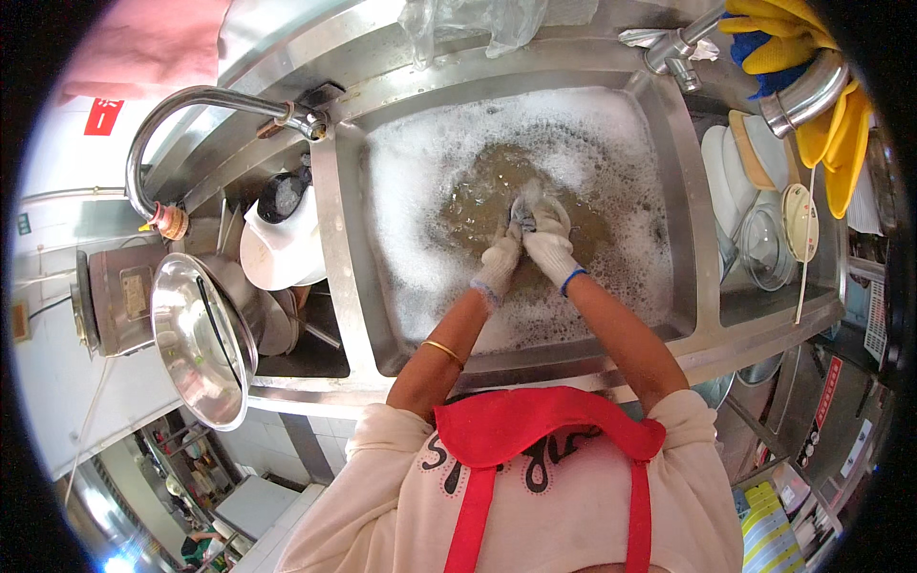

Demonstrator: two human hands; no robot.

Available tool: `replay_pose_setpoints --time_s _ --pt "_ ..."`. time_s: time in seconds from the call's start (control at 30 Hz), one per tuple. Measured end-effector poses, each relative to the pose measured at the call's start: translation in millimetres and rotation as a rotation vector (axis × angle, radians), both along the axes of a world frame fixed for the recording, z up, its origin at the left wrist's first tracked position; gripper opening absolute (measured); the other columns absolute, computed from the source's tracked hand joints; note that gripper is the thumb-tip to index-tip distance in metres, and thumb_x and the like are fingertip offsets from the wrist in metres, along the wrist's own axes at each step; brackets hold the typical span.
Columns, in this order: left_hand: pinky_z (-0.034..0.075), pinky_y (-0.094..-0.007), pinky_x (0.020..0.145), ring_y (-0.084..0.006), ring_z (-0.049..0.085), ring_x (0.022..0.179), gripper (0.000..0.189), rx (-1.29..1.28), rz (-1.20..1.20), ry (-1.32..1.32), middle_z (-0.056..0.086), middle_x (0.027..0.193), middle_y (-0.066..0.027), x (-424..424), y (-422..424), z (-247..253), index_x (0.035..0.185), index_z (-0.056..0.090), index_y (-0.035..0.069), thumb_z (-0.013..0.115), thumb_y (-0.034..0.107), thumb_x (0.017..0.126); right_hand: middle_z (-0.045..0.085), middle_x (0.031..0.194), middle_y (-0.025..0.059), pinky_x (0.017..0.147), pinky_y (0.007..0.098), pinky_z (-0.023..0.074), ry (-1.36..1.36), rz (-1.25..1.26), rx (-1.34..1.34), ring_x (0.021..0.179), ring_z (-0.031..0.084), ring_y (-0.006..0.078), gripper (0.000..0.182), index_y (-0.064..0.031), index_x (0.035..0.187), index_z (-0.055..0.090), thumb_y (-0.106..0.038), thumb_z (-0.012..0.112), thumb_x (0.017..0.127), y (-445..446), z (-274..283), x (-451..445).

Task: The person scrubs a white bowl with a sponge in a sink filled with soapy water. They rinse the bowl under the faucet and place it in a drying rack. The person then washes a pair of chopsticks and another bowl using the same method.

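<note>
My left hand and my right hand wear white knit gloves, the right one with a blue cuff edge. They meet above the middle of a stainless-steel sink basin filled with foamy, brownish water. Between them they grip a pale round dish, its rim showing beside the right fingers. A small greyish patch, perhaps a cloth or scrubber, lies between the gloves. Splashing water and the gloves hide most of the dish and the fingertips.
The left basin holds white dishes; a steel bowl with a dark stick leans at its edge. Plates and a glass bowl stand in the right basin. A curved faucet rises at left; yellow-blue gloves hang over another pipe at right.
</note>
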State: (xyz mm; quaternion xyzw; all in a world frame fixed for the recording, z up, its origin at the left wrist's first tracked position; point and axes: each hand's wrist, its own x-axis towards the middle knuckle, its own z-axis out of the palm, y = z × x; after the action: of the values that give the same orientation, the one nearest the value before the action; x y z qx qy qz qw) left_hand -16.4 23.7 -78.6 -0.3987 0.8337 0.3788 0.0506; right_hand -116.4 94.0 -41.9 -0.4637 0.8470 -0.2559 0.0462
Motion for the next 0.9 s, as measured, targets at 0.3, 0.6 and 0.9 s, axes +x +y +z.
replay_pose_setpoints --time_s 0.3,0.6,0.9 --pt "0.034 -0.0325 0.089 -0.0329 0.042 0.109 0.058 0.329 0.319 -0.032 0.044 0.117 -0.0191 -24 9 52 0.126 0.031 0.009 0.036 0.045 0.082 0.052 0.106 0.0149 0.083 0.0303 0.0393 -0.308 0.079 0.239 0.099 0.049 0.0265 0.045 -0.0146 0.117 0.043 -0.019 0.047 0.073 23 20 -17" --pt "0.039 -0.0347 0.081 -0.0311 0.049 0.098 0.044 0.000 0.011 0.118 0.052 0.104 -0.0181 -13 -6 21 0.110 0.047 0.003 0.047 0.032 0.077 0.054 0.102 0.0133 0.080 0.0352 0.0407 -0.313 0.136 0.070 0.092 0.052 0.0286 0.033 -0.0120 0.105 0.053 -0.014 0.048 0.072 18 21 -11" --pt "0.031 -0.0303 0.092 -0.0300 0.041 0.110 0.059 0.477 0.259 -0.093 0.044 0.117 -0.0194 -20 -12 115 0.121 0.039 0.009 0.041 0.050 0.079 0.054 0.103 0.0107 0.084 0.0363 0.0401 0.279 0.690 0.126 0.097 0.050 0.0290 0.048 -0.0061 0.112 0.044 -0.013 0.053 0.065 30 21 -35"
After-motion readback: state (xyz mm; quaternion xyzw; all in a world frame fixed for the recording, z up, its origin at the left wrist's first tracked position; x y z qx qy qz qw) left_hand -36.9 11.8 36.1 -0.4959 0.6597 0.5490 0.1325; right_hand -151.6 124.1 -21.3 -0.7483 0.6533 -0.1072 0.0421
